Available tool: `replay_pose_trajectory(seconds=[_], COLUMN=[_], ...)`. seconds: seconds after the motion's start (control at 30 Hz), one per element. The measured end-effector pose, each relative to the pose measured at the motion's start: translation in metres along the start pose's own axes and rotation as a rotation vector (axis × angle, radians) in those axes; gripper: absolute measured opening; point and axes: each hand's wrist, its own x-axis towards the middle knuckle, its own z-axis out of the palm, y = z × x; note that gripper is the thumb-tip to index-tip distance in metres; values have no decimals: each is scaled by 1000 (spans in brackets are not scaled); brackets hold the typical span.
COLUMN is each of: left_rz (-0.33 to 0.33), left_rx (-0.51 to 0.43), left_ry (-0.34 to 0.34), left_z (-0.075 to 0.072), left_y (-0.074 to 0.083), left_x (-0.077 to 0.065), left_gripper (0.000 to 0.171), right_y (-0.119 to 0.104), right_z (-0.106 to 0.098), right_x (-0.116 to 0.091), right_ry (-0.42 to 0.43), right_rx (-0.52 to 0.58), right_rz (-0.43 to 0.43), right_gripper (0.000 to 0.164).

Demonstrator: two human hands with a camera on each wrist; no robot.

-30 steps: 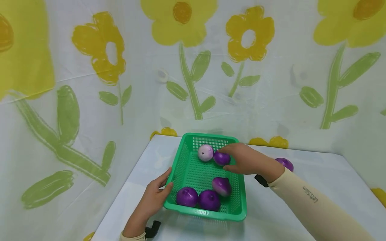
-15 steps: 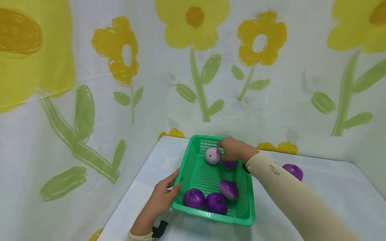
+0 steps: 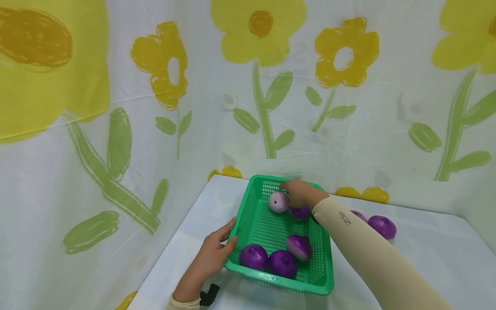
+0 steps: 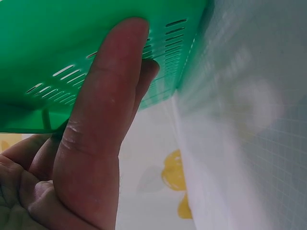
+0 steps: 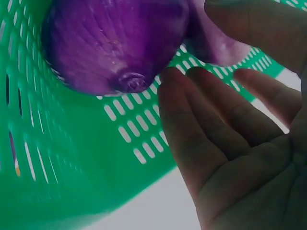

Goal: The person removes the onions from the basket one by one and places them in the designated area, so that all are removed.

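My left hand grips the left rim of a green plastic basket near its front corner. In the left wrist view, fingers of the left hand lie against the slotted outer wall. My right hand reaches into the back of the basket, beside a pale purple onion and partly over a dark purple onion. In the right wrist view its fingers are spread below a large purple onion, holding nothing. Several purple onions, including one at the front, lie along the basket's near end.
Two more onions lie on the white table to the right, one in plain sight and one partly behind the right sleeve. A flower-printed cloth hangs behind and left of the table.
My right hand has moved from above the dark onion in toward the pale one, then stayed there. The left hand keeps its place on the basket, while the whole view shifts slightly.
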Motion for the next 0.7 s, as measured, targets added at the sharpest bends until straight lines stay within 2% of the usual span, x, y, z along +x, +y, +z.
replay_pose_trajectory(seconds=[0.2,0.4,0.7], left_rz=[4,16,13], left_rx=[-4,5,-1], left_ry=[-12,-13,-16], left_z=[2,1,0], left_y=[-1,-3,0], left_x=[0,0,1], left_gripper=[60,61,61], right_y=[3,0,-4], right_z=[7,8,11], right_x=[1,1,2], right_ry=[10,5,60], right_rx=[29,57,72], right_rz=[5,-6,-96], right_gripper=[50,48,50])
